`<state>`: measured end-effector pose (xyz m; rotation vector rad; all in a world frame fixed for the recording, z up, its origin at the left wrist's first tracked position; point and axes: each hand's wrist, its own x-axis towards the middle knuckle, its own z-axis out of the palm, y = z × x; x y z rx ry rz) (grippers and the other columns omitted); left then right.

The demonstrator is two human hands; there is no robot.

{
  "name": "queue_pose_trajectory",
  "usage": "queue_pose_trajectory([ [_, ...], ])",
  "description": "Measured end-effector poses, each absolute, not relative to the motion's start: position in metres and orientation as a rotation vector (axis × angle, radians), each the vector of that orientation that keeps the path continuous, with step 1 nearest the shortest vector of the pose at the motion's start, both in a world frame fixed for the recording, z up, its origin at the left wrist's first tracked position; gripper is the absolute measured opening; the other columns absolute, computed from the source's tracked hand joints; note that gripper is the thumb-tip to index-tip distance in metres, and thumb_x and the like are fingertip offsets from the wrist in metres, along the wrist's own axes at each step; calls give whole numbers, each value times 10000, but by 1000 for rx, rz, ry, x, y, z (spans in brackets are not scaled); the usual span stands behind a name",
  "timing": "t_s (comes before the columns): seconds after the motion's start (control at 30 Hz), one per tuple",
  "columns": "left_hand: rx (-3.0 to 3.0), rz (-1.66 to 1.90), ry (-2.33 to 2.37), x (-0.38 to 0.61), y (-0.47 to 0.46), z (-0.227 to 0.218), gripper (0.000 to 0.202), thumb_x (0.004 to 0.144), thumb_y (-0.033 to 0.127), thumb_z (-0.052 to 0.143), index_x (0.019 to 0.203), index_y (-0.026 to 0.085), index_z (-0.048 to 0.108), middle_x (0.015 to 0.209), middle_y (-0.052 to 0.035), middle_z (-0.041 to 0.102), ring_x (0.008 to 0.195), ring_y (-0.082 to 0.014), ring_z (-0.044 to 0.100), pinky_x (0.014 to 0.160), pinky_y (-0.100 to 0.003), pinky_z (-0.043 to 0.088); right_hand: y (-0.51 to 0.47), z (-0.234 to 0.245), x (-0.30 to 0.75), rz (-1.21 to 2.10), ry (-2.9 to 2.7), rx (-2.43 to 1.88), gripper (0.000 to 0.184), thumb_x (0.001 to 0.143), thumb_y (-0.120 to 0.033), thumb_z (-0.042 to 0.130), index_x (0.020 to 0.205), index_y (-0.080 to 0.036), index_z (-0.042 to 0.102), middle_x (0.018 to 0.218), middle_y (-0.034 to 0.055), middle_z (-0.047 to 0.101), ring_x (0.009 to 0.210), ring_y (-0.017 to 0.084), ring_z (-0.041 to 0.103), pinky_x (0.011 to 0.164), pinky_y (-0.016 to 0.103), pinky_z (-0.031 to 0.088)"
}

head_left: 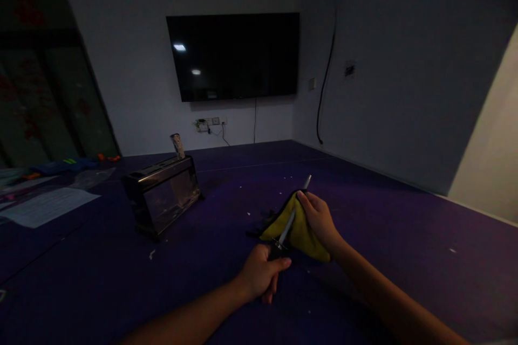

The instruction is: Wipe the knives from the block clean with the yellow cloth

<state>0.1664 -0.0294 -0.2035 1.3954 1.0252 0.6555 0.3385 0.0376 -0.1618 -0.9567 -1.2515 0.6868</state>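
My left hand (261,272) is wrapped round the black handle of a sharpening steel (287,226), a slim metal rod with a small guard above the grip. The rod points up and away, slightly to the right. A yellow cloth (309,237) with a dark edge lies around and behind the rod. My right hand (319,218) is closed on the cloth, thumb pressing it against the rod's upper part. The pale tip sticks out past the cloth. Part of the handle is hidden by my left fingers.
Left of my hands stands a dark box-shaped holder (172,199) with clear sides and a patterned handle (177,145) rising from it. Papers (48,206) lie farther left. Small white scraps dot the purple floor (388,269). A television (237,56) hangs on the far wall.
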Motion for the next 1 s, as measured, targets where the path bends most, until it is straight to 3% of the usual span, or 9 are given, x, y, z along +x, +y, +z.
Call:
queue_pose_trajectory([
  [0.47,1388,684,1040,168,-33,-201,321,684,463,525,601,166,434,348,55,423,235,-94,381,250,-188,253,37,-165,334,849,-1253,-905,388,703,-553,571,676,-170,515,549,-44,453,483,95,393,440,213,332],
  [1.0,1456,657,1028,169,-30,-203,319,692,466,528,610,173,433,354,62,421,238,-85,370,265,-189,262,39,-157,348,776,-1165,-975,434,689,-587,572,592,-176,474,502,-49,406,432,78,344,389,203,282],
])
